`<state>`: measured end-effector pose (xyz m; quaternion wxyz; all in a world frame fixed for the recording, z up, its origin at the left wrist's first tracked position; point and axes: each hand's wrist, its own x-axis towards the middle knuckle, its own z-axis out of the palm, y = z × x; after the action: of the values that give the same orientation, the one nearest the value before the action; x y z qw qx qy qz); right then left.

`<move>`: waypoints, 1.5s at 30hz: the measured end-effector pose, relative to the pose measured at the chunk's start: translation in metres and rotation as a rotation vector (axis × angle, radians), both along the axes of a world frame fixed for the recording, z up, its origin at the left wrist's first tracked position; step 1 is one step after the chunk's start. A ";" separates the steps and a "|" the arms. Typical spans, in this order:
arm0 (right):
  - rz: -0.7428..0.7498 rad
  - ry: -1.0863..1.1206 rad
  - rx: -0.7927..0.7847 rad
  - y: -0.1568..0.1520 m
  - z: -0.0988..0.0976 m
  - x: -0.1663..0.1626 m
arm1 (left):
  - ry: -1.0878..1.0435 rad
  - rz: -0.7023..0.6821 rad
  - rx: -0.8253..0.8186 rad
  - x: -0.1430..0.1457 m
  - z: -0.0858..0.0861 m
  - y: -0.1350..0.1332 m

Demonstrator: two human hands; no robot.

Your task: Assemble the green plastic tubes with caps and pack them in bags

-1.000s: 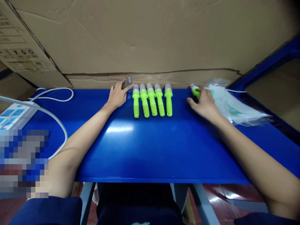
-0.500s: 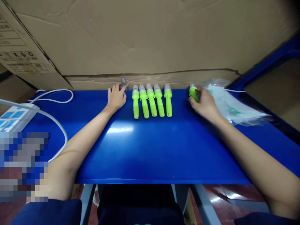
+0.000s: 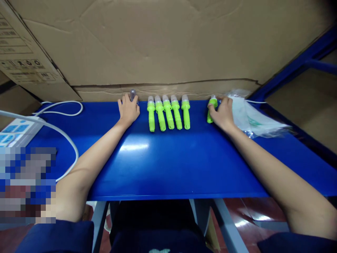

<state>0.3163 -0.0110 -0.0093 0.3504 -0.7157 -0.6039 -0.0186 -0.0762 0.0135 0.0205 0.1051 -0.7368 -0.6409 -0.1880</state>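
Observation:
Several bright green pen-shaped pieces [image 3: 168, 114] with clear caps lie side by side at the far edge of the blue table [image 3: 171, 161]. My left hand [image 3: 128, 110] rests just left of the row, fingers around a small clear cap [image 3: 133, 94] at the cardboard wall. My right hand [image 3: 223, 113] lies to the right of the row, fingers closed on another green piece [image 3: 211, 109] that slants down toward me. Beside that hand is a heap of clear plastic bags [image 3: 252, 119].
Cardboard boxes [image 3: 163, 45] wall off the back of the table. A white power strip [image 3: 15, 130] and its white cable [image 3: 61, 109] lie at the left. A blue frame [image 3: 297, 63] rises at the right. A blurred patch covers the lower left.
My left hand has slid left along the back edge with the clear cap. My right hand has drawn the green piece out from the bags and turned it toward the row.

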 end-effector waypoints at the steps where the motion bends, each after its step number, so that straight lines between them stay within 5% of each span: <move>1: -0.025 0.000 -0.023 0.001 0.003 -0.003 | -0.001 -0.006 -0.005 0.000 0.000 0.000; 8: -0.166 -0.097 -0.309 0.015 0.040 -0.016 | 0.005 -0.028 0.000 -0.002 0.000 0.001; 12: -0.206 -0.149 -0.446 0.030 0.044 -0.019 | -0.015 -0.027 0.001 -0.002 0.000 0.001; 21: -0.100 -0.228 -0.307 0.030 0.018 -0.034 | 0.026 -0.015 -0.008 -0.003 -0.002 0.002; 38: 0.052 -0.144 -0.200 0.033 0.015 -0.025 | -0.061 -0.015 -0.036 -0.005 -0.003 0.002; 45: -0.035 -0.084 -0.188 0.030 0.016 -0.028 | -0.062 -0.002 -0.013 -0.003 -0.001 -0.001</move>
<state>0.2881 0.0192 0.0070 0.2555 -0.7543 -0.6048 0.0021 -0.0796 0.0129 0.0196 0.0803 -0.7319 -0.6443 -0.2066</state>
